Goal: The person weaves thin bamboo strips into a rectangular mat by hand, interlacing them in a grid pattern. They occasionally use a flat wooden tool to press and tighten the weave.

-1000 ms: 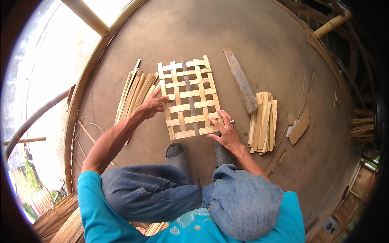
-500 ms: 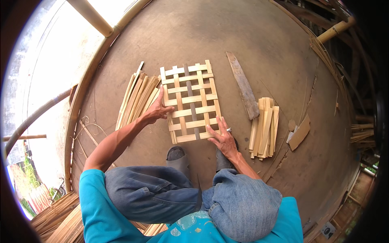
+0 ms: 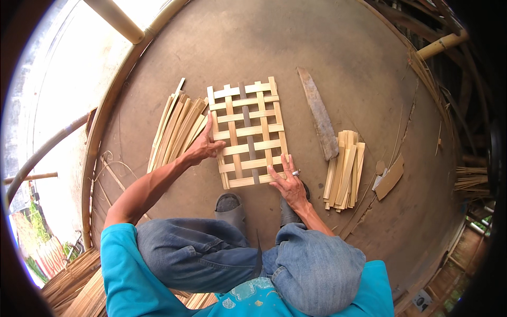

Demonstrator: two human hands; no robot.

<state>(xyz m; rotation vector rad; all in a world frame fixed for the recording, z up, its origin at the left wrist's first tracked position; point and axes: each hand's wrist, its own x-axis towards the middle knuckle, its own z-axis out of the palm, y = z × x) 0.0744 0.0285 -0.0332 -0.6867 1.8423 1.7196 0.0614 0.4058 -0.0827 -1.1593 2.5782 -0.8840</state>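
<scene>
In front of my feet is a lattice panel (image 3: 261, 130) of flat pale bamboo strips, loosely woven with square gaps. One dark grey strip (image 3: 246, 115) runs lengthwise through its middle. My left hand (image 3: 203, 145) is against the panel's left edge, with one finger stretched along it and the thumb out over the strips. At the lower right corner, my right hand (image 3: 290, 185) wears a ring and lays spread fingers on the end strips. Both hands are open and touch the panel without closing round it.
A bundle of bamboo strips (image 3: 178, 127) lies left of the panel and a shorter bundle (image 3: 344, 169) lies right. A long worn wooden slat (image 3: 318, 113) lies between panel and right bundle. Farther right is a cardboard piece (image 3: 390, 177). More strips (image 3: 79, 288) are stacked at lower left.
Almost nothing differs. The view has shifted slightly, and both hands stay at the same places on the lattice panel.
</scene>
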